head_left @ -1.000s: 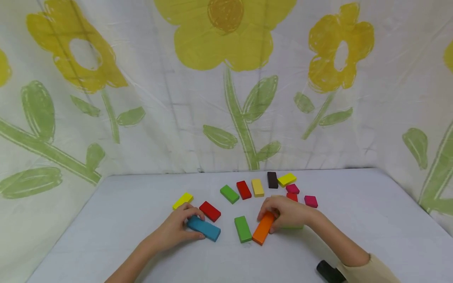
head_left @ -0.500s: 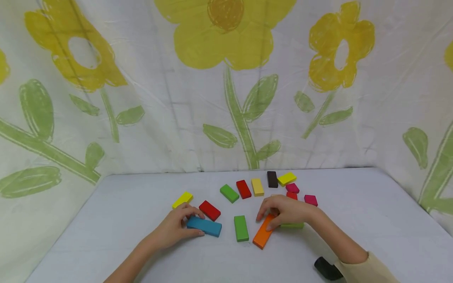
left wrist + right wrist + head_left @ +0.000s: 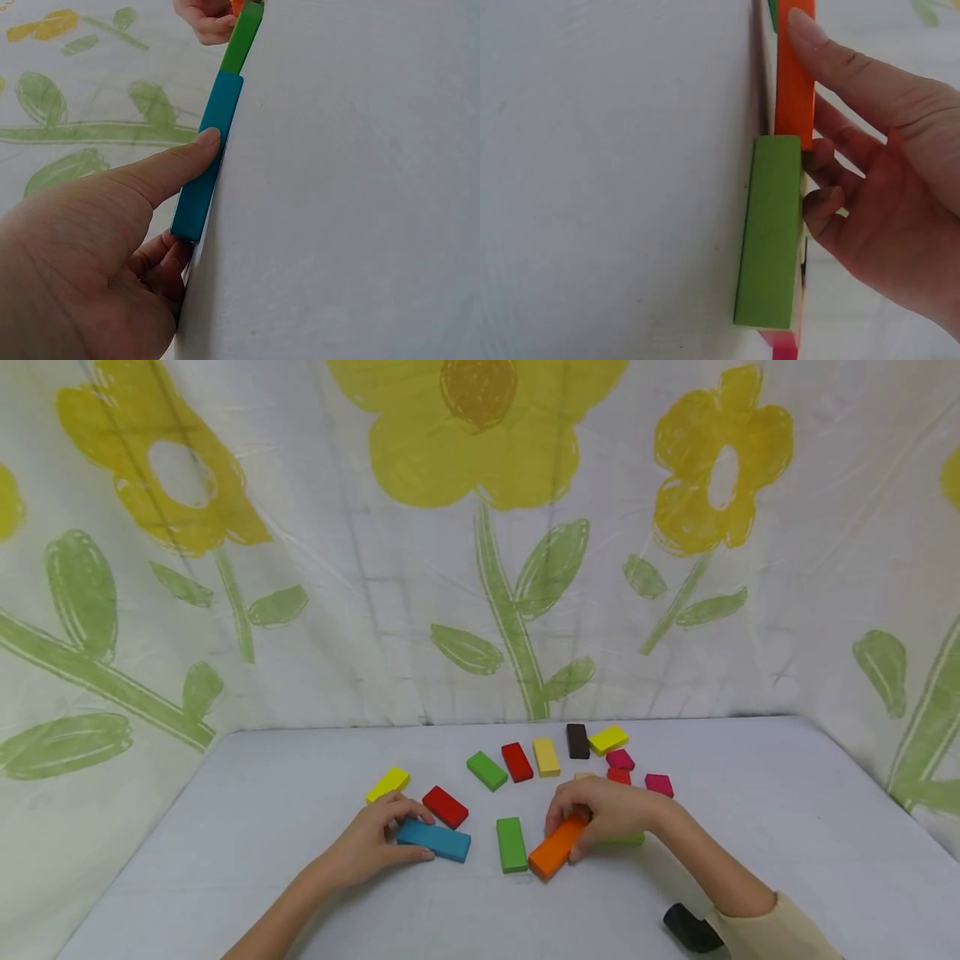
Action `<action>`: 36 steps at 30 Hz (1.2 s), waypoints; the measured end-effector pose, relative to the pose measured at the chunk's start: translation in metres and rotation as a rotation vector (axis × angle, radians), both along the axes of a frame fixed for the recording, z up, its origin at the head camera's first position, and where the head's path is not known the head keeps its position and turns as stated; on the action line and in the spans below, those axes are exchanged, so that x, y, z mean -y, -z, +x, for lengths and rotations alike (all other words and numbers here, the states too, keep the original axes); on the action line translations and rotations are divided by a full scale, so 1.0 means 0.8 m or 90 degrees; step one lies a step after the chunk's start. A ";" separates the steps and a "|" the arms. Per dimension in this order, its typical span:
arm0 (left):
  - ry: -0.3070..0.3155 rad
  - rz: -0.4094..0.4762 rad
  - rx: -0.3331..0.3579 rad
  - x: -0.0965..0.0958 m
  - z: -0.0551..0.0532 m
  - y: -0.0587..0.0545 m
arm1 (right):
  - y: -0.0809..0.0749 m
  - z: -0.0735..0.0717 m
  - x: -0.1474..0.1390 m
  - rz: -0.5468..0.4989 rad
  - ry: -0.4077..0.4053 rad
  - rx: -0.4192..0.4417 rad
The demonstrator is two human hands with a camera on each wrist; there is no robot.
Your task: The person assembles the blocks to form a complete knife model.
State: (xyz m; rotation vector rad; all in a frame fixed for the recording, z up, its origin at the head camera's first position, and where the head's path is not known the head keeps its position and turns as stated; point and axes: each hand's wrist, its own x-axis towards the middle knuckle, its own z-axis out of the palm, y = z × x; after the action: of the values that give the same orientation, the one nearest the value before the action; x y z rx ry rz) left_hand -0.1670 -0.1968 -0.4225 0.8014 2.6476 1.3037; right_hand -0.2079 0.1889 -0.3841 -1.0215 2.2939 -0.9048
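Note:
On the left, my left hand (image 3: 378, 839) holds a blue block (image 3: 433, 841), thumb along its near side and fingertips at its far side. The left wrist view shows the thumb pressed on the blue block (image 3: 206, 161). My right hand (image 3: 607, 810) pinches an orange block (image 3: 555, 850) between thumb and fingers; its near end points left, close beside a green block (image 3: 512, 845) lying lengthwise between the hands. In the right wrist view the thumb lies on the orange block (image 3: 795, 82). A light green block (image 3: 769, 232) sits right by that hand, partly hidden in the head view.
Behind the hands lie a red block (image 3: 446, 807), a yellow block (image 3: 387, 783), another green block (image 3: 487, 771), a dark brown block (image 3: 577, 741) and several others. A black object (image 3: 692, 928) shows by the right sleeve. A flower-printed cloth (image 3: 405, 610) hangs behind the table.
The orange block's near end has swung left toward the middle green block. That green block and the blue block turned slightly early on; the left hand stays about where it was.

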 end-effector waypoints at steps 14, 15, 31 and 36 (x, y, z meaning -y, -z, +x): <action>-0.029 0.012 0.018 -0.003 0.003 0.001 | 0.011 -0.010 0.029 -0.072 0.127 -0.103; -0.030 0.013 0.017 -0.003 0.003 0.001 | 0.011 -0.008 0.033 -0.069 0.143 -0.113; -0.098 0.008 0.029 -0.009 0.003 0.002 | 0.016 0.005 0.062 -0.002 0.231 -0.112; -0.112 0.001 0.032 -0.008 0.001 0.003 | 0.015 0.005 0.059 -0.008 0.217 -0.088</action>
State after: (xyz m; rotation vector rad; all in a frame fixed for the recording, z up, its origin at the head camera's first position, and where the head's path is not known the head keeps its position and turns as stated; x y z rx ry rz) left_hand -0.1660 -0.1905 -0.4252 0.5386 2.7290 1.3441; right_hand -0.2040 0.1413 -0.3959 -0.7274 2.6337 -1.0065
